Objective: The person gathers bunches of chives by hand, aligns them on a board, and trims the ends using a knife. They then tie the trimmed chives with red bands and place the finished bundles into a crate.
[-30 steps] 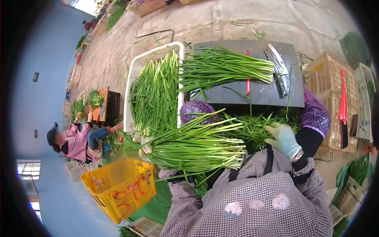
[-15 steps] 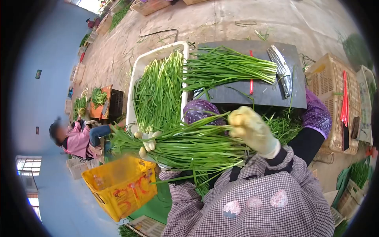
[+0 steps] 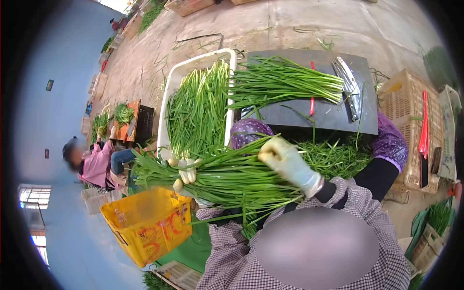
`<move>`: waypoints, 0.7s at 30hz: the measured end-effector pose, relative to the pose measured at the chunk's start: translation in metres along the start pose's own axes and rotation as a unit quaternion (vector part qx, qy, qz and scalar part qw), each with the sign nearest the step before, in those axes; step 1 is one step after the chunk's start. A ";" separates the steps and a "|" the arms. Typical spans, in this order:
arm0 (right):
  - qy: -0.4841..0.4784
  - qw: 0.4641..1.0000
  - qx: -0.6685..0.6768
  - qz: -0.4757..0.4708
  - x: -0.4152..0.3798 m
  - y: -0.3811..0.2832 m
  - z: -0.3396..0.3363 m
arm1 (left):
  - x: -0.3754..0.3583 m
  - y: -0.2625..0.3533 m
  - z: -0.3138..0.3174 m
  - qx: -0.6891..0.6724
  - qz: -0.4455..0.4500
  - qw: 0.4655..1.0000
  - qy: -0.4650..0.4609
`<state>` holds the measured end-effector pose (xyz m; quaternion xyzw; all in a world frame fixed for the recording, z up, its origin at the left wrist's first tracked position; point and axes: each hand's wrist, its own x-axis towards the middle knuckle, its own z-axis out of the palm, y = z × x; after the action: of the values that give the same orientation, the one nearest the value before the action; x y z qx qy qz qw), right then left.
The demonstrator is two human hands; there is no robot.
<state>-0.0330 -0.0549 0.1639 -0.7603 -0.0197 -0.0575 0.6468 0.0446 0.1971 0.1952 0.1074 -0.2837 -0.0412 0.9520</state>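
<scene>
A large bunch of long green stalks lies across my lap. Around its leafy left part, my gloved left hand is closed, the pale fingertips showing on top. Over the right part of the bunch is my gloved right hand, its fingers curled together at the upper stalks; what they pinch is too small to tell. Beyond my knees, another bunch of stalks rests on a dark board, on top of a red strip. A knife lies beside its right end.
A white tub full of stalks stands left of the board. At lower left is a yellow crate. Red strips lie on a beige crate at right. Loose greens sit under the board. A person in pink sits far left.
My right hand has moved left and slightly down, over the bunch. My left hand keeps its hold. The seated person's arm now reaches toward the orange board.
</scene>
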 end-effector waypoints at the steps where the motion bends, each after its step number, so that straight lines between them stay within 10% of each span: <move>1: 0.019 0.998 0.061 0.008 0.001 -0.010 -0.013 | -0.004 0.004 -0.004 0.003 0.006 1.000 0.001; 5: 0.068 0.945 0.317 0.043 0.004 -0.019 -0.051 | -0.011 0.010 -0.022 -0.017 0.004 1.000 0.008; 7: 0.029 0.999 -0.005 -0.017 0.006 0.002 -0.055 | -0.012 0.001 -0.024 -0.073 0.039 0.996 0.019; 9: 0.010 0.967 0.212 0.142 0.001 -0.009 -0.052 | -0.007 -0.004 -0.026 -0.114 0.041 0.993 0.006; 15: 0.056 0.810 0.580 -0.065 -0.009 -0.030 -0.109 | -0.019 0.006 -0.033 -0.125 0.071 0.984 0.102; 21: 0.152 0.763 0.600 -0.185 -0.046 -0.020 -0.204 | -0.035 0.007 -0.052 -0.036 0.073 0.991 0.106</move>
<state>-0.0933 -0.2506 0.2100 -0.1800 -0.0922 -0.2673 0.9422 0.0440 0.2188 0.1355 0.0561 -0.1870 0.0296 0.9803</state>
